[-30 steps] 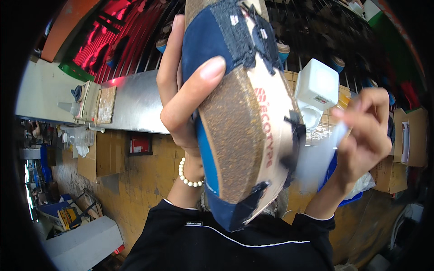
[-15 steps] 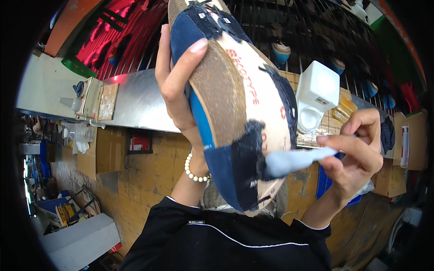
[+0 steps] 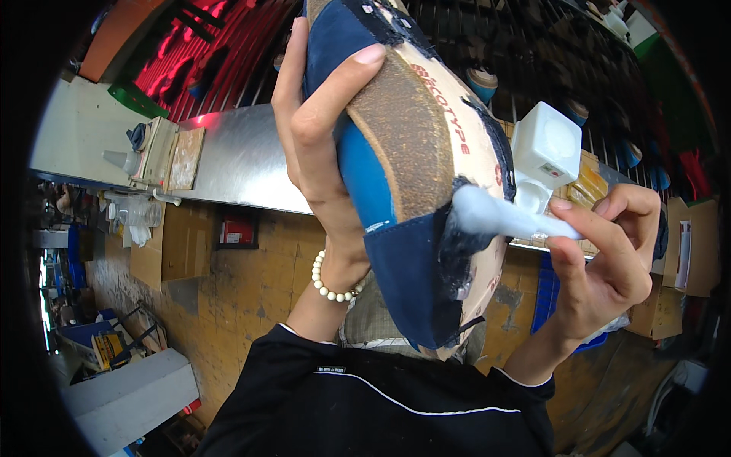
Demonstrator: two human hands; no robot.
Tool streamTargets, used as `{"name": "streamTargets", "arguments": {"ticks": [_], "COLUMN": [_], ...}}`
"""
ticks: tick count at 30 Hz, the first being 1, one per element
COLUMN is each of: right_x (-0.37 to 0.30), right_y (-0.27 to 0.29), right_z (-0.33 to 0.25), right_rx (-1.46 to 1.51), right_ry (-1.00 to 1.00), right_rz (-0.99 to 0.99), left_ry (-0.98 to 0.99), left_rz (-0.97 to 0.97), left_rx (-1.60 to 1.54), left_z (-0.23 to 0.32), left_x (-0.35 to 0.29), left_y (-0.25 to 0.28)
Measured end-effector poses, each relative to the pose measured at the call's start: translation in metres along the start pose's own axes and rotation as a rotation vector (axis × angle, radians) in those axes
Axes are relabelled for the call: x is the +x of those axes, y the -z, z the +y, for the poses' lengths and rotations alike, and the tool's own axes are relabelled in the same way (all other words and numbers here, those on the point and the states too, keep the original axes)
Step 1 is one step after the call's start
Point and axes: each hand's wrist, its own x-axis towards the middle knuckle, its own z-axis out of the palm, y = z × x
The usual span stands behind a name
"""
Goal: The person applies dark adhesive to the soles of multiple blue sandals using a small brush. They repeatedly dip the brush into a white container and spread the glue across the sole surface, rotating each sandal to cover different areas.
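My left hand grips a shoe on a blue last, its underside turned up toward me. Dark navy upper straps wrap over the edges of a brown cork side and a pale sole board with red print. The strap's folded edge looks black and rough. In my right hand, thumb and fingers pinch a whitish applicator stick with a thick, rounded head. That head lies at the strap's folded edge, across the pale board. Motion blur hides its exact kind.
A white plastic container with a round cup-like front stands on the bench behind my right hand. The metal bench top runs across to the left. Dark rails with other lasted shoes lie beyond. A blue crate sits below right.
The shoe has shifted right and tilted slightly in my left hand. My right hand has moved a little right, and the applicator's head has gone up along the strap edge.
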Motion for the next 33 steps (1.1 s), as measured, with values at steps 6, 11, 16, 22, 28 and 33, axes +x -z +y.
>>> {"name": "streamTargets", "arguments": {"ticks": [6, 11, 16, 22, 28, 33], "right_x": [0.005, 0.004, 0.005, 0.007, 0.003, 0.003], "right_y": [0.003, -0.004, -0.002, 0.005, 0.009, 0.008], "right_z": [0.011, 0.027, 0.037, 0.039, 0.041, 0.04], "right_rx": [-0.033, 0.138, 0.204, 0.19, 0.196, 0.258], "right_ry": [0.09, 0.148, 0.195, 0.221, 0.267, 0.268], "right_rz": [0.023, -0.001, -0.058, -0.086, -0.095, -0.134], "left_ry": [0.065, 0.272, 0.186, 0.086, 0.017, -0.028], "left_rz": [-0.083, -0.076, -0.077, -0.111, -0.199, -0.441], "left_rx": [-0.251, -0.465, -0.245, -0.141, -0.12, -0.129], "left_z": [0.008, 0.042, 0.045, 0.023, -0.003, -0.038], "left_x": [0.001, -0.006, 0.008, 0.006, 0.009, 0.024], "left_y": [-0.001, -0.017, -0.019, -0.009, 0.004, 0.032]}}
